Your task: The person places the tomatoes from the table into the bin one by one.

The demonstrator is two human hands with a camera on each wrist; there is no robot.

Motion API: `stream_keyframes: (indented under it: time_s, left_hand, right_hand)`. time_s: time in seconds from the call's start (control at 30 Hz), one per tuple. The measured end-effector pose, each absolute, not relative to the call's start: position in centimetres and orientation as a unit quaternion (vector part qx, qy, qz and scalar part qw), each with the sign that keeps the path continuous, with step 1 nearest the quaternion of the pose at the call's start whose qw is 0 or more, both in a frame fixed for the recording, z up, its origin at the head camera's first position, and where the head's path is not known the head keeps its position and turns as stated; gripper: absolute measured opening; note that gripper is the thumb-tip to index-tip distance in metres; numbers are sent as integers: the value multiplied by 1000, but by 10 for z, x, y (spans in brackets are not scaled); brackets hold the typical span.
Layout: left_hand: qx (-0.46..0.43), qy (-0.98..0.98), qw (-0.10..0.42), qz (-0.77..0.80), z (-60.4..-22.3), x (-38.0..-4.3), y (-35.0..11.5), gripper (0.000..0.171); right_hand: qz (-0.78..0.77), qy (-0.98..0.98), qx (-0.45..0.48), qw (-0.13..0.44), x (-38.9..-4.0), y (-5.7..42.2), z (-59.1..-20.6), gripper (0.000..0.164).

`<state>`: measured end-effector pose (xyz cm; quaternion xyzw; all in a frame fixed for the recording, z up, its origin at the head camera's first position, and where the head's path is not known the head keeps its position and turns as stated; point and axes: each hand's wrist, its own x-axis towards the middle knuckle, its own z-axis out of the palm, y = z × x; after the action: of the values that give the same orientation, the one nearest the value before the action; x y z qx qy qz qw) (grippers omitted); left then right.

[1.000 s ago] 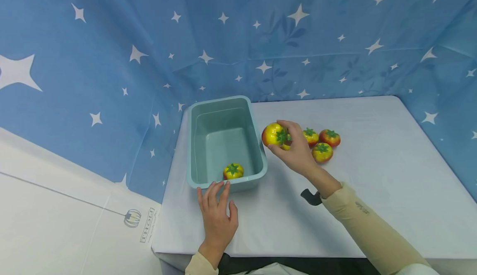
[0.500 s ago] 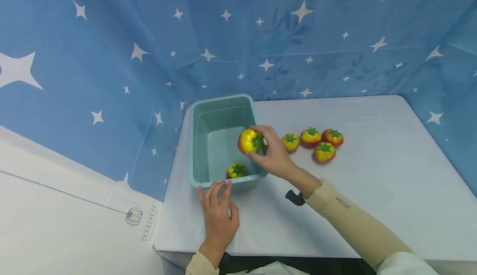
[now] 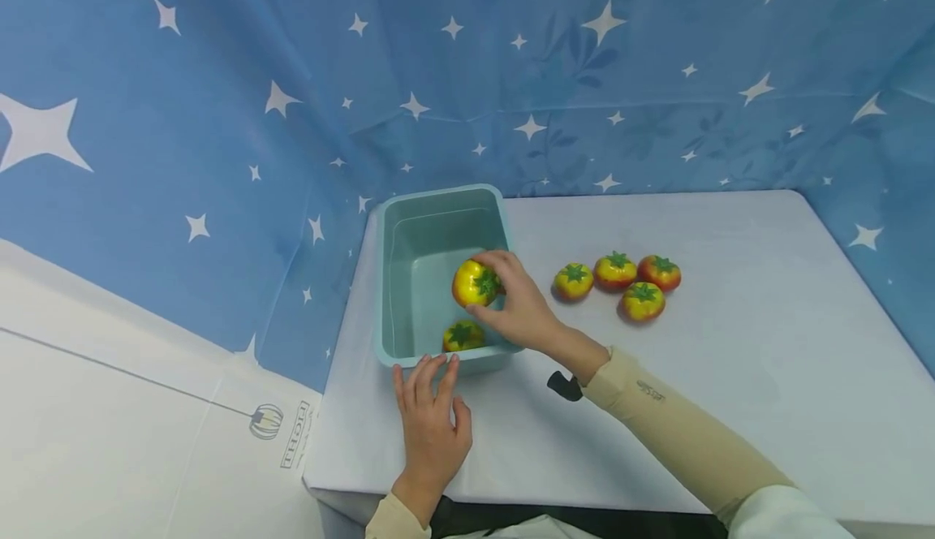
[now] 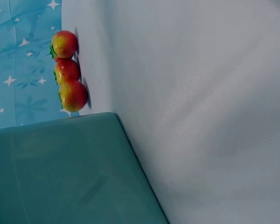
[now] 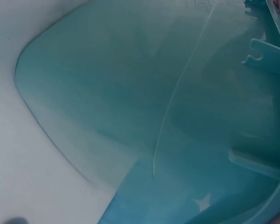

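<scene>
In the head view my right hand (image 3: 514, 303) grips a yellow-and-red toy tomato (image 3: 469, 282) with a green leafy top, thumb below and fingers above. It hangs over the inside of a blue-green plastic bin (image 3: 385, 279). A second toy tomato (image 3: 463, 336) lies in the bin by its near wall. The fingertips of my left hand (image 3: 433, 433) touch the bin's near rim, fingers spread and mostly straight. The left wrist view shows the bin's outer wall (image 4: 74, 168); its outer side (image 5: 107, 93) fills much of the right wrist view, where the held tomato is out of sight.
Several more toy tomatoes (image 3: 615, 271) sit grouped on the white-covered table (image 3: 730, 393), right of the bin; some tomatoes (image 4: 73, 95) show in the left wrist view. A blue star-patterned curtain (image 3: 467, 76) hangs behind the table.
My right hand has carried the tomato leftward from beside the other tomatoes to over the bin. My left hand has stayed at the near rim.
</scene>
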<state>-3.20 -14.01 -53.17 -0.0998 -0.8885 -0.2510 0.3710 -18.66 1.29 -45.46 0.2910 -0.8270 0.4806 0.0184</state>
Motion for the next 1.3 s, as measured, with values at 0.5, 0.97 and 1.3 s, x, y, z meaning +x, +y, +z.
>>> stream_keyframes:
  time_s: [0.5, 0.97, 1.3]
  left_hand:
    - [-107, -888, 371, -250, -531, -32, -137, 49]
    - [-102, -887, 373, -252, -532, -32, -138, 50]
    - [-99, -879, 391, -254, -535, -34, -136, 47]
  right_hand:
    - [440, -844, 305, 43, -197, 15, -454, 71]
    - [412, -856, 309, 44, -195, 26, -455, 82]
    - [408, -878, 246, 53, -206, 77, -459, 77]
